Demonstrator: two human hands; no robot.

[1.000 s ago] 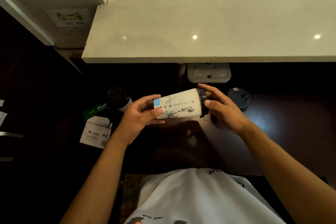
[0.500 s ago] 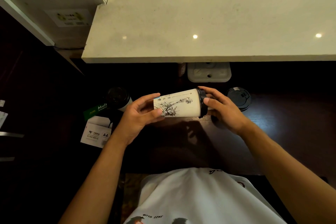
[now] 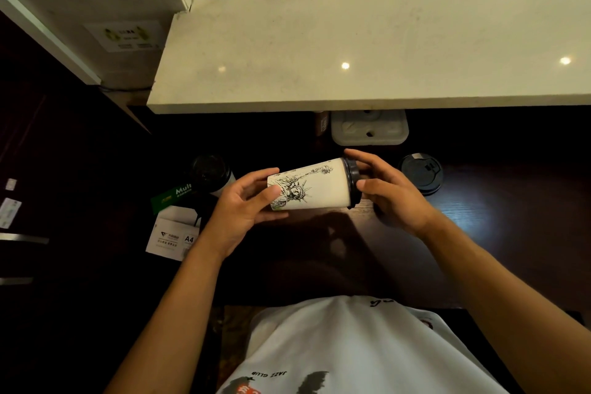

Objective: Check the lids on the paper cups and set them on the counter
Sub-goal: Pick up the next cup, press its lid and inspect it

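Note:
A white paper cup (image 3: 323, 184) with a statue drawing and a black lid (image 3: 351, 182) lies sideways in the air above the dark desk (image 3: 479, 233). My left hand (image 3: 246, 205) grips its base end, thumb over the drawing. My right hand (image 3: 388, 192) holds the lid end, fingers and thumb curled round the lid's rim. A second lidded cup (image 3: 212, 174) stands on the desk to the left. A third black-lidded cup (image 3: 421, 173) stands to the right. The pale stone counter (image 3: 367, 51) runs across above the desk.
A green-and-white pack of A4 paper (image 3: 174, 221) lies on the desk at the left, beside the second cup. A white moulded tray (image 3: 369, 128) sits under the counter's front edge. A wall corner (image 3: 96, 9) stands at the upper left.
The cup has turned about its long axis between my hands: the blue label rolled out of sight and the statue drawing came round to face me. Both hands stay in place.

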